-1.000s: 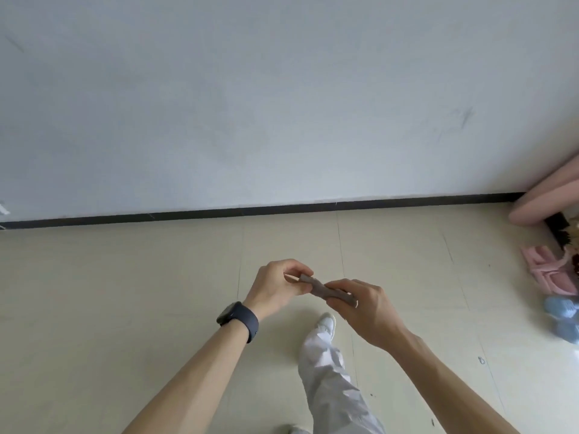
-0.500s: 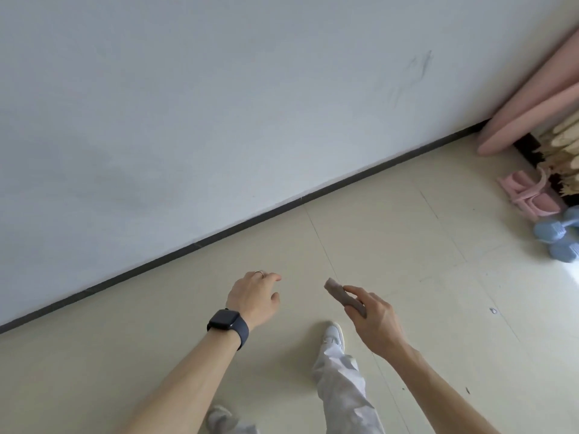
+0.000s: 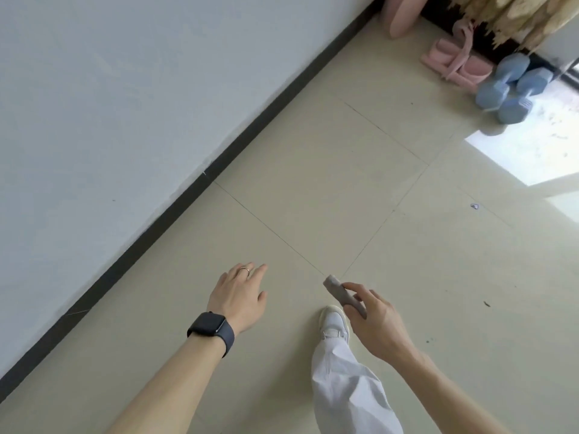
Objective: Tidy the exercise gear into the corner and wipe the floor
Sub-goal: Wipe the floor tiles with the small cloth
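Note:
My right hand (image 3: 374, 321) pinches a small folded grey cloth (image 3: 340, 292) above the beige tiled floor (image 3: 313, 189). My left hand (image 3: 239, 296) hovers beside it with fingers spread, holding nothing; a dark watch sits on its wrist. In the far right corner lie two light blue dumbbells (image 3: 513, 86), a pink strapped item (image 3: 454, 62) and a rolled pink mat (image 3: 401, 14) leaning on the wall.
A white wall with a black skirting (image 3: 175, 202) runs diagonally on the left. My leg in white trousers and a white shoe (image 3: 333, 324) stands below the cloth. A bright sunlit patch (image 3: 526, 148) and small dark specks mark the floor at right. Dried pale fronds (image 3: 517, 14) hang over the corner.
My left hand let go of the cloth and opened; the right hand alone keeps it. The view has swung right and tilted, bringing the corner with the gear closer.

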The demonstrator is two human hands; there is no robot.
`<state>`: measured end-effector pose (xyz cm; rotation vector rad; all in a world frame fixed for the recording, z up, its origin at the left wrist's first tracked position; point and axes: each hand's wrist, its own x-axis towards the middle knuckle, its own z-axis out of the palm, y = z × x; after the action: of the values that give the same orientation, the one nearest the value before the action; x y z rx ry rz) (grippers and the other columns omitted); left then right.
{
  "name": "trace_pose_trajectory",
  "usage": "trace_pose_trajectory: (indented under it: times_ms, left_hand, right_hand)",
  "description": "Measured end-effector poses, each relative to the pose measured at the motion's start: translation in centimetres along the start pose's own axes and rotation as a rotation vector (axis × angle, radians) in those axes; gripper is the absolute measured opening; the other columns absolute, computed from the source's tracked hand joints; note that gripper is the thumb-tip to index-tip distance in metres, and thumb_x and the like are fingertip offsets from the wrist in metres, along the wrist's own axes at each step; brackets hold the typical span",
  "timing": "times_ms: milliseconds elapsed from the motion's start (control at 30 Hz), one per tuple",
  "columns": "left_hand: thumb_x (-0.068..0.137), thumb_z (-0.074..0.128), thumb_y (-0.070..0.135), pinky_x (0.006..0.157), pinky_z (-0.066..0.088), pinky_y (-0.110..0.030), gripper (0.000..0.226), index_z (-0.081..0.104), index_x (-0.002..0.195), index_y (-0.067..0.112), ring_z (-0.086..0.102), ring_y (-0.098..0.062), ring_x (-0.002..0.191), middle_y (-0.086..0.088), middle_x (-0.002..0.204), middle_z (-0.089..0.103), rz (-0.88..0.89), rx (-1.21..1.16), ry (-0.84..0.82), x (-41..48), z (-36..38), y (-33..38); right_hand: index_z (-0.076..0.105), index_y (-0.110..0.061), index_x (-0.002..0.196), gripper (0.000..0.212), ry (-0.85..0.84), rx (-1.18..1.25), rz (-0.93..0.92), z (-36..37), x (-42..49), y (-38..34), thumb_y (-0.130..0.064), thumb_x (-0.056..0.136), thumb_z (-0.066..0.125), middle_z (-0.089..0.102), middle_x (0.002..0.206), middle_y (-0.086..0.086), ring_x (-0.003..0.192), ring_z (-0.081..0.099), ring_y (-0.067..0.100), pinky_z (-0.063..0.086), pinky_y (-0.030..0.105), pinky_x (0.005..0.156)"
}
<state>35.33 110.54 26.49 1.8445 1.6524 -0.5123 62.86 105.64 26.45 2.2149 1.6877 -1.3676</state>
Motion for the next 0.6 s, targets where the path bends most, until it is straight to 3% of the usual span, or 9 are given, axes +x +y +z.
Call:
trace_pose_trajectory:
  times_ms: [200,300,433,500,600]
  left_hand:
    - [0.100,0.039,0.040,0.119,0.018,-0.040,0.060,0.019,0.155,0.028,0.012,-0.022,0.150,-0.004,0.162,0.022,0.018,0.107,-0.084,16.3,9.8,0.2]
    - [0.100,0.039,0.042,0.118,0.018,-0.042,0.061,0.017,0.155,0.030,0.011,-0.024,0.151,-0.004,0.163,0.019,0.029,0.168,-0.058,24.5,13.2,0.7]
    - [0.099,0.039,0.047,0.119,0.016,-0.046,0.066,0.011,0.156,0.032,0.007,-0.028,0.151,-0.005,0.165,0.010,0.015,0.199,0.044,33.4,15.9,2.0]
    - [0.098,0.038,0.051,0.119,0.013,-0.048,0.068,0.006,0.156,0.036,0.002,-0.029,0.152,-0.002,0.166,0.002,0.009,0.171,0.068,36.4,16.8,2.9]
    - [0.097,0.036,0.057,0.118,0.010,-0.057,0.069,-0.002,0.154,0.046,-0.007,-0.029,0.152,0.002,0.165,-0.009,-0.020,0.137,0.084,38.8,18.3,3.4]
  right_hand:
    - [0.051,-0.041,0.130,0.038,-0.093,-0.052,0.076,7.4,15.6,9.1,-0.029,0.094,0.048,0.062,0.106,-0.008,0.090,0.061,0.016,0.050,0.033,0.078]
    - [0.048,-0.040,0.132,0.036,0.019,-0.092,0.077,7.4,24.1,12.3,-0.031,0.097,0.047,0.062,0.113,-0.004,0.096,0.058,0.021,0.049,0.034,0.074]
    - [0.045,-0.034,0.136,0.036,0.289,-0.080,0.008,4.9,34.2,15.1,-0.031,0.100,0.044,0.061,0.124,0.000,0.105,0.058,0.028,0.041,0.034,0.072]
    - [0.042,-0.030,0.141,0.041,0.348,-0.085,0.019,4.0,38.0,16.3,-0.032,0.100,0.043,0.061,0.131,0.002,0.113,0.056,0.032,0.042,0.036,0.079]
    - [0.039,-0.024,0.146,0.053,0.390,-0.067,0.060,3.8,41.2,17.4,-0.044,0.098,0.044,0.046,0.148,0.003,0.133,0.039,0.034,0.035,0.042,0.106]
